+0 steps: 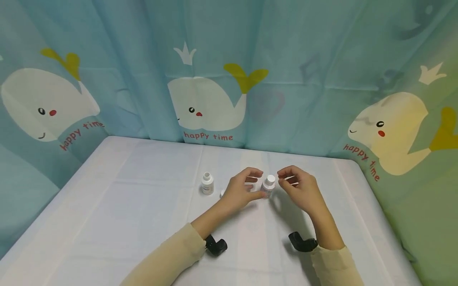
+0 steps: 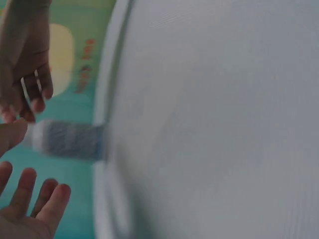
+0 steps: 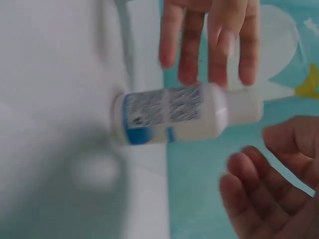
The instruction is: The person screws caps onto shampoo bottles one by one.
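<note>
A small white bottle [image 1: 268, 186] with its cap on stands upright on the table between the two hands. Its label [image 3: 164, 107] carries fine print and blue patches; in the left wrist view the bottle [image 2: 70, 140] is blurred. To its left, the left hand [image 1: 241, 188] has its fingers spread, thumb low near the bottle's side; I cannot tell whether they touch it. On the other side the right hand [image 1: 299, 186] hovers with loosely bent fingers, apart from the bottle and holding nothing. Both hands also appear in the right wrist view, the right hand [image 3: 279, 184] beside the cap.
Left of the hands stands a second white bottle [image 1: 207, 184], uncapped. A small white object [image 1: 222, 193], mostly hidden by the left hand, lies beside it. The white-covered table [image 1: 143, 222] ends against a whale-print curtain [image 1: 300, 79]. Black wrist devices [image 1: 216, 246] sit under both forearms.
</note>
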Available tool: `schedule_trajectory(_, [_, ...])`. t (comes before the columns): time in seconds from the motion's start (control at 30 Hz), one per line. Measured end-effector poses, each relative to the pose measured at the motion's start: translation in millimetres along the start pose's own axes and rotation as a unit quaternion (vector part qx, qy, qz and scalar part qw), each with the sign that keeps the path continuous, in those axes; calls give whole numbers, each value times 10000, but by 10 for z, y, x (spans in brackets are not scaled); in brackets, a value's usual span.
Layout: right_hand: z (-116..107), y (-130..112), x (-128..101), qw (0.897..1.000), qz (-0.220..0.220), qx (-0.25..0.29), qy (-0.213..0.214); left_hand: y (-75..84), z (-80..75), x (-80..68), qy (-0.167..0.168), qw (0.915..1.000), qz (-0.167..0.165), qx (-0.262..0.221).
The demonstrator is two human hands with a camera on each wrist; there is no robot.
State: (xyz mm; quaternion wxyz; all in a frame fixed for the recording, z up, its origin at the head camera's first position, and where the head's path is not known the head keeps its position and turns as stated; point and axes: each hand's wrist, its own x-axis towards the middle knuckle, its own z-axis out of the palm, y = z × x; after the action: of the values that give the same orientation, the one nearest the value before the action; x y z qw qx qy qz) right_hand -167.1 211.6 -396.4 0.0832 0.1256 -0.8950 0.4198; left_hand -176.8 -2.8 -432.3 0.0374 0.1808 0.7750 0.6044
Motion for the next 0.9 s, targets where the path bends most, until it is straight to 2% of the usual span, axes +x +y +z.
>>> schedule_trajectory(0.1, [-8, -121, -15, 9982, -334, 125, 489, 112, -228, -88, -4, 9978, 574, 324])
schedule_trajectory(0.17, [14, -207, -26, 9949, -687, 253, 698, 201, -414, -159, 96, 9929, 1034, 574])
schedule_trajectory(0.27, [87, -335, -53, 9901, -1180, 444, 618, 294, -714, -273, 423, 9832, 1550, 861])
schedule_trajectory(0.33, [163, -424, -76, 9879, -1428, 501, 350, 325, -900, -349, 652, 9795, 1636, 980])
schedule_trajectory(0.47, [370, -585, -96, 9838, -1722, 322, -380, 262, -1182, -444, 786, 9804, 1315, 1242])
schedule_trajectory(0.6, [638, -669, -56, 9779, -1873, -484, -799, 118, -1359, -469, 710, 9858, 833, 1277])
schedule_trajectory(0.73, [907, -667, 30, 9676, -1833, -1369, -1073, -22, -1455, -475, 632, 9918, 421, 1027])
schedule_trajectory(0.9, [1119, -655, 94, 9586, -1560, -1833, -1521, -175, -1458, -477, 379, 9945, 220, 949])
